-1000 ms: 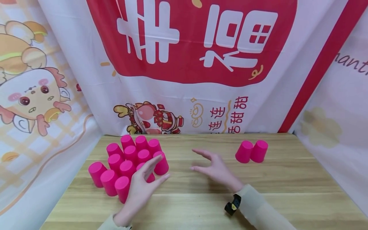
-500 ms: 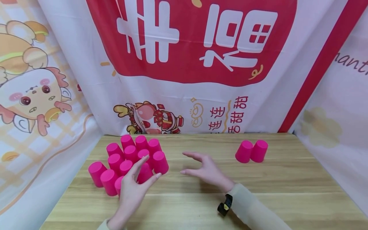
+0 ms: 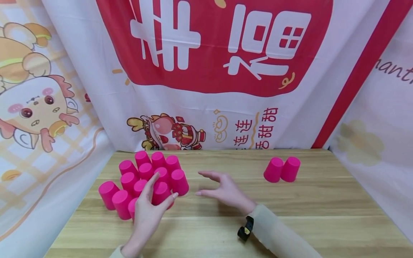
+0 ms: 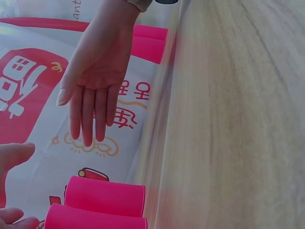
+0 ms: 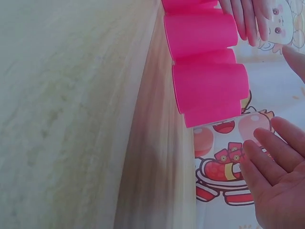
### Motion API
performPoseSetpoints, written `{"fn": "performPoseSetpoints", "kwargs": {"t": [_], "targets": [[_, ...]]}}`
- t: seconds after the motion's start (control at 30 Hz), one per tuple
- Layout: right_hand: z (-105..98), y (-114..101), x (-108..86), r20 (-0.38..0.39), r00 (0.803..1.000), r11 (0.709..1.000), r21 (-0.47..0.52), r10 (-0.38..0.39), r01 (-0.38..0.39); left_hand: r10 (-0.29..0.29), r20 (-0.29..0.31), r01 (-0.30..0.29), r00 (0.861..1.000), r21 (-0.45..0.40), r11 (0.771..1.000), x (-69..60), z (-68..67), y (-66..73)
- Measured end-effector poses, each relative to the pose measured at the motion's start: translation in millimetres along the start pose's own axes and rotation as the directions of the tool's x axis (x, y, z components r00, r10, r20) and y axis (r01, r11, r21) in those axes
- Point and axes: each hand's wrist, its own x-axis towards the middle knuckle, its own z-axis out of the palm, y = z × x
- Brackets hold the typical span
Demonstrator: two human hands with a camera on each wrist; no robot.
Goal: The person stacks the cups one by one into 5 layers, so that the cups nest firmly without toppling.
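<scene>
Several pink cups stand upside down in a cluster on the left of the table, among them a pink cup (image 3: 179, 182) at the cluster's right end. My left hand (image 3: 145, 215) hovers at the cluster's near side, thumb and fingers spread and hiding some cups. A front cup (image 3: 160, 191) shows in the gap between that thumb and the fingers; contact cannot be made out. To the right of the cluster, my right hand (image 3: 226, 190) points left with its fingers straight, holding nothing. In the right wrist view, its palm (image 5: 281, 191) is apart from the cups (image 5: 209, 88).
Two more pink cups (image 3: 282, 170) stand side by side at the back right of the wooden table (image 3: 306, 208). A printed cloth (image 3: 226, 104) hangs behind the table, with further cloths at both sides. A black band (image 3: 246, 229) is at the right wrist.
My right hand has moved left toward the cup cluster. The left hand has shifted slightly left and nearer to me, with its fingers still spread. The cups look unmoved.
</scene>
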Motion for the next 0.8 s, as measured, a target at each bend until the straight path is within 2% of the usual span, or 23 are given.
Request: {"fn": "performPoseSetpoints", "kwargs": {"t": [0.1,0.27,0.47,0.63,0.8], "targets": [[2,-2,2.5,0.004,1.0,1.0,0.019,0.021,-0.021,-0.004,0.019,0.004,1.0,-0.008,1.0,0.8,1.3,-2.3],[6,-4,7.6,0.009,0.999,0.997,0.061,0.044,-0.044,0.024,0.065,-0.025,0.998,0.017,1.0,1.7,6.1,-8.3],[16,-1,17.8,0.011,0.998,0.992,0.106,0.068,-0.069,-0.04,0.111,0.032,0.993,0.07,0.997,2.8,11.3,-14.0],[28,-2,31.9,0.014,0.998,0.989,0.129,0.067,-0.068,-0.07,0.116,0.062,0.991,0.07,0.996,4.9,13.3,-16.2],[40,-5,44.9,0.018,0.998,0.982,0.182,0.052,-0.055,-0.048,0.087,0.043,0.995,0.065,0.997,5.3,15.1,-16.0]]}}
